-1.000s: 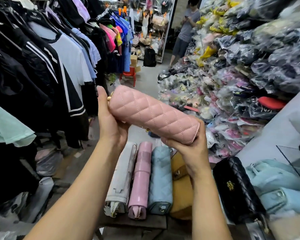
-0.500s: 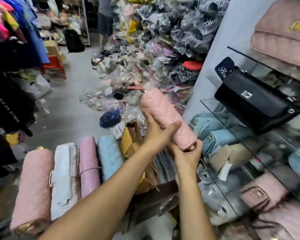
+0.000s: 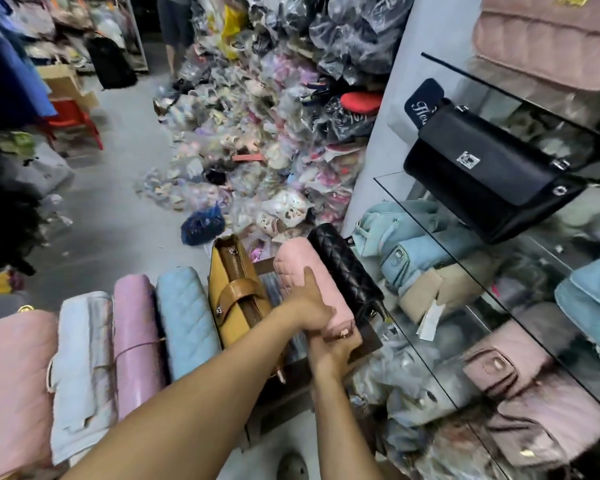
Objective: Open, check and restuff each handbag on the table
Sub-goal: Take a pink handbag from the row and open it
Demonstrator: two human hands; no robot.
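At table's (image 3: 369, 341) right edge we hold pink handbag (image 3: 295, 258): left hand (image 3: 309, 306) clasping top, right hand (image 3: 333, 349) gripping near end; long axis points away.

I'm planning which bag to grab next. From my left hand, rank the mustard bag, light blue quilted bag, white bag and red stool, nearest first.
1. Mustard bag, just left of the left hand.
2. Light blue quilted bag, next leftward.
3. White bag, farther left in the row.
4. Red stool, far back on the floor.
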